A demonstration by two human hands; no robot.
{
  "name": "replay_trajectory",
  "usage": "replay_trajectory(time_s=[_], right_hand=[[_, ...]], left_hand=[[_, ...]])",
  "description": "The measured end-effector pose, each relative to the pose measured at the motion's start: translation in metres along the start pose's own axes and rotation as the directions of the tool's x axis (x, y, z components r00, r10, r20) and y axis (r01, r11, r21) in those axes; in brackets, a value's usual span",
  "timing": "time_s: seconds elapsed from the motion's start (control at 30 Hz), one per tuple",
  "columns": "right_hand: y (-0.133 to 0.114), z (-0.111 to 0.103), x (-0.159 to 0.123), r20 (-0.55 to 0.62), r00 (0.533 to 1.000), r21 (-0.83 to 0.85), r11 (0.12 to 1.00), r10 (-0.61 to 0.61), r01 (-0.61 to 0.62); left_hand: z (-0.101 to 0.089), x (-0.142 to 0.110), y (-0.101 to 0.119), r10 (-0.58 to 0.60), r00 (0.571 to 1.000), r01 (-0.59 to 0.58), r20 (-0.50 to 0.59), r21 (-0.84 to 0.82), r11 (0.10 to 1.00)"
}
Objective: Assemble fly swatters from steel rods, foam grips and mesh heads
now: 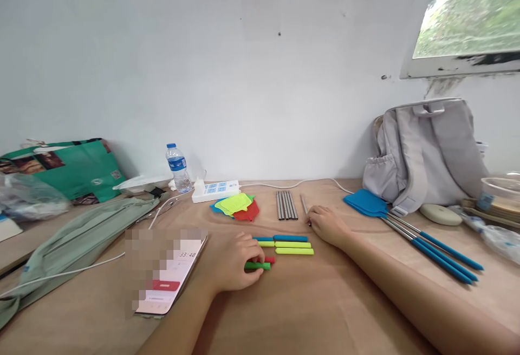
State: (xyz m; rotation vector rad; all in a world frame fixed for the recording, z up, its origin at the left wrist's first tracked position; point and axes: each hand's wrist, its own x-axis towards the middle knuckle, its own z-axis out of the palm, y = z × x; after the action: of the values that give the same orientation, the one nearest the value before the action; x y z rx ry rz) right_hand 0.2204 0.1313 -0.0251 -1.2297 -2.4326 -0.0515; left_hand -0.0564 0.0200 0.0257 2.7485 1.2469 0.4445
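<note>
Left hand: we saw the left hand (233, 260) palm-down on the surface (309, 306), grip pinching a green sleeve (257, 265)
Right hand: the right hand (327, 225), grip curled onto one loose steel rod (304, 204)
Counts: five steel rods (286, 205) bundled; two blue sleeves (290, 238), two yellow-green sleeves (293, 248)

A plain room in a home or small study: a bare white wall (244, 73), a wooden worktop (309, 301) against it, a window (467, 19) at two o'clock onto greenery, a grey backpack (426, 155), a water bottle (177, 168) and a power strip (215, 190) at twelve o'clock.
</note>
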Motion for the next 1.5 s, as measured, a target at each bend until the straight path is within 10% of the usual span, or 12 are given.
replay_trajectory(time_s=[0.57, 0.9, 1.23, 1.5], right_hand=[[-0.002, -0.036, -0.086, -0.001, 1.000, 0.120, 0.992, 0.023, -0.023], [-0.072, -0.037, -0.091, 0.155, 0.974, 0.201, 0.970, -0.168, 0.135], [-0.085, -0.038, -0.090, 0.163, 0.975, 0.170, 0.978, -0.149, 0.121], [-0.092, -0.029, -0.097, 0.061, 0.989, 0.078, 0.989, -0.131, 0.126]], left_hand=[[0.007, 0.003, 0.017, 0.073, 0.989, -0.063, 0.132, -0.084, 0.994], [0.021, 0.004, 0.045, -0.111, 0.967, 0.155, 0.231, -0.182, 0.971], [0.031, 0.007, 0.052, -0.084, 0.981, 0.108, 0.176, -0.130, 0.986], [0.042, 0.015, 0.064, -0.129, 0.991, 0.111, -0.018, -0.401, 0.909]])
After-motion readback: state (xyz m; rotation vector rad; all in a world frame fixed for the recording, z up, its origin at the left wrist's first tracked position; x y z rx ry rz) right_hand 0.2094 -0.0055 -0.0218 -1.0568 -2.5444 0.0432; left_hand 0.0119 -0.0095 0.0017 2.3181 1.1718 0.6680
